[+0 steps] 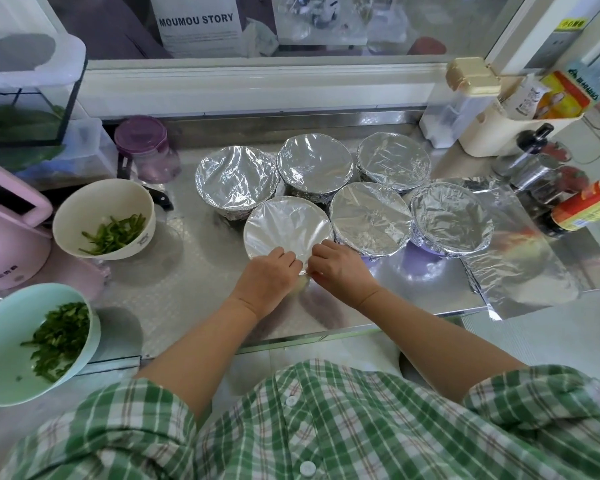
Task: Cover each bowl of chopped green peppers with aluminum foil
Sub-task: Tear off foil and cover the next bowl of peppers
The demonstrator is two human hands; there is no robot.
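Several foil-covered bowls stand grouped on the steel counter point(201, 299). The nearest foil-covered bowl point(284, 226) sits front left of the group. My left hand point(267, 275) and my right hand point(336, 268) meet at its near rim, fingers curled over the foil edge and pinching it down. A cream bowl point(84, 209) with chopped green pepper point(113, 233) stands uncovered at the left. A mint bowl point(0, 348) of green pepper point(58, 337) sits uncovered at the near left.
Loose foil sheets point(520, 251) lie at the right, overhanging the counter edge. Bottles and a shaker point(534, 174) crowd the far right. A purple-lidded jar point(146, 147) and a pink appliance point(7, 233) stand at the left, by a glass tank point(25, 109).
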